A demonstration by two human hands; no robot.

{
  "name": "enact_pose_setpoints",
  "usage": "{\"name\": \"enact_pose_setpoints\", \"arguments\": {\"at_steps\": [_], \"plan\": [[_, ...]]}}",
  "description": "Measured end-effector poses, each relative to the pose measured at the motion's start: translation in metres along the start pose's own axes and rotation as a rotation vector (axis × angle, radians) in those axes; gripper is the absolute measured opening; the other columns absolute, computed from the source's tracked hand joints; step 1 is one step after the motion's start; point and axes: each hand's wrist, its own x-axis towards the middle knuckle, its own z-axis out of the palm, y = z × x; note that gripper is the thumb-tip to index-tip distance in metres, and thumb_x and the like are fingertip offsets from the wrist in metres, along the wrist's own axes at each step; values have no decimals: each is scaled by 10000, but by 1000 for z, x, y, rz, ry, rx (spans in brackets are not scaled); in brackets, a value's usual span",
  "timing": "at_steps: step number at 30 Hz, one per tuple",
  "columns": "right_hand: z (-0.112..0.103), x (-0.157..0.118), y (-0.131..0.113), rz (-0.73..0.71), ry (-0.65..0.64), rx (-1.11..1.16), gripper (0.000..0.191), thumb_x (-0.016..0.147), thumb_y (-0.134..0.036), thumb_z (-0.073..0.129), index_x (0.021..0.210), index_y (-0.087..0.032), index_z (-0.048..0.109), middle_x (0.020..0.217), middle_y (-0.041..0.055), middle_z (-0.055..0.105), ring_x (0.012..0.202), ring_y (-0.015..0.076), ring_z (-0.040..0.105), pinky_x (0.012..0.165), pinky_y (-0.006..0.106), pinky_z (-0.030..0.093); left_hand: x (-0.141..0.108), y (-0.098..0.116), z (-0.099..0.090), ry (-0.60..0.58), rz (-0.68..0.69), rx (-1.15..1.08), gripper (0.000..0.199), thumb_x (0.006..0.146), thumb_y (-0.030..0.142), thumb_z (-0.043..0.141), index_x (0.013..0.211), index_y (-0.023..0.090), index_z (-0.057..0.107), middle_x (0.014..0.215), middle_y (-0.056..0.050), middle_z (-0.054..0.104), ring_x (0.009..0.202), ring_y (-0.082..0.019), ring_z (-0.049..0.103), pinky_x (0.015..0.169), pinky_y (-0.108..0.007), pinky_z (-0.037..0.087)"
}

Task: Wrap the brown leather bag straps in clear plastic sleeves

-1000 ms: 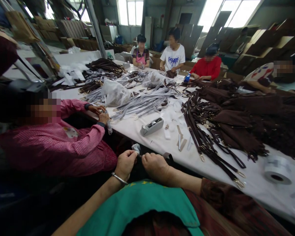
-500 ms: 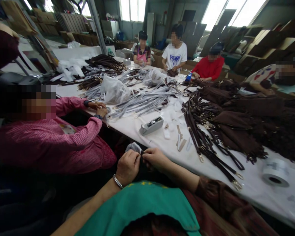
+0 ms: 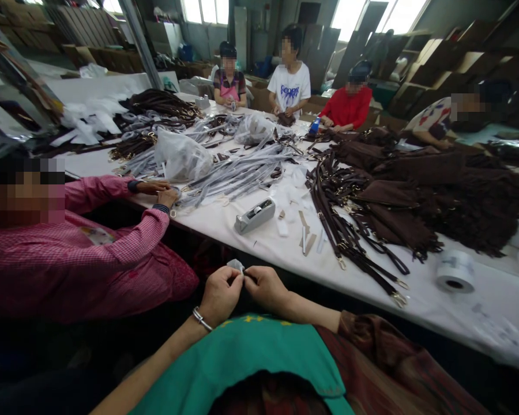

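My left hand [image 3: 221, 294], with a silver bangle at the wrist, pinches a small piece of whitish, translucent wrapping [image 3: 235, 266] in front of the table edge. Close beside it, almost fingertip to fingertip, my right hand [image 3: 268, 290] is closed on a small dark piece that is mostly hidden by the fingers. Beyond my hands, a grey tape dispenser [image 3: 255, 215] sits on the white table [image 3: 225, 230]. Dark brown straps with gold clasps [image 3: 335, 222] lie to its right, and straps in clear wrapping [image 3: 242, 176] lie behind it.
A person in a pink checked sleeve [image 3: 125, 230] works close on my left. Several people sit or stand along the far side. Brown fringed bags [image 3: 419, 178] are heaped at the right, near a white roll [image 3: 455, 271]. A clear plastic bundle [image 3: 184, 157] lies at the left.
The whole view has shifted, so the table and people appear further left and slightly higher. My hands have come closer together, and less of the whitish wrapping shows above them.
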Motion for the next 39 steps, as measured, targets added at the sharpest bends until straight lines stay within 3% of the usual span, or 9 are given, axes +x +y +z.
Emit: {"name": "enact_pose_setpoints", "arguments": {"at_steps": [3,7,11,14,17,22,28,31,39], "plan": [[-3,-7,0,-172,-1,-395,168,851,-136,496,879,-108,659,898,150,677,799,211,622,690,298,462,1,1,3,26,141,71,155,844,205,564,711,181,640,738,-39,642,734,-180,608,712,-304,468],[-22,0,-5,-22,-34,-272,198,860,-164,481,916,-108,663,927,153,681,829,218,627,692,294,478,4,6,5,-72,289,46,168,888,207,522,769,184,638,784,-50,623,770,-178,594,735,-302,469],[-46,7,-1,160,-224,264,213,849,-242,483,915,-132,654,696,43,653,580,128,588,566,240,490,9,7,3,-180,339,70,178,891,223,515,777,182,646,809,-57,622,789,-188,589,747,-313,464],[-53,-4,6,166,-369,892,361,719,-219,596,1065,-128,637,899,73,685,723,152,651,650,276,535,13,5,-1,-159,155,-19,193,886,296,538,777,180,648,773,-42,643,741,-180,597,708,-302,468],[-50,-26,14,193,-399,970,407,660,-200,666,1061,-135,653,969,72,695,767,161,661,673,269,519,13,2,-4,-166,-55,-144,247,877,383,547,787,176,647,691,-16,644,641,-162,584,620,-277,464],[-36,-53,17,265,-220,775,222,781,-332,645,721,-122,608,621,-2,623,518,67,505,515,184,378,8,3,1,-195,-37,-127,241,870,375,542,797,171,649,702,-22,651,647,-168,592,622,-281,467],[-29,-49,-1,321,6,1078,287,780,-424,640,738,-170,513,549,-61,507,389,56,390,413,197,324,9,12,13,-189,272,46,176,877,258,502,784,180,628,778,-47,646,748,-190,603,704,-312,466],[-24,-49,-3,303,73,909,262,835,-407,560,718,-176,519,518,-57,492,363,71,386,393,209,304,8,14,14,-155,267,74,160,859,251,522,753,180,618,744,-41,638,704,-186,596,661,-305,456],[-28,-61,1,23,202,-347,203,915,-246,477,831,-141,629,782,88,679,685,166,598,613,257,388,3,19,14,-160,332,52,157,854,251,536,723,187,597,706,-26,617,628,-162,563,595,-279,434]]}}
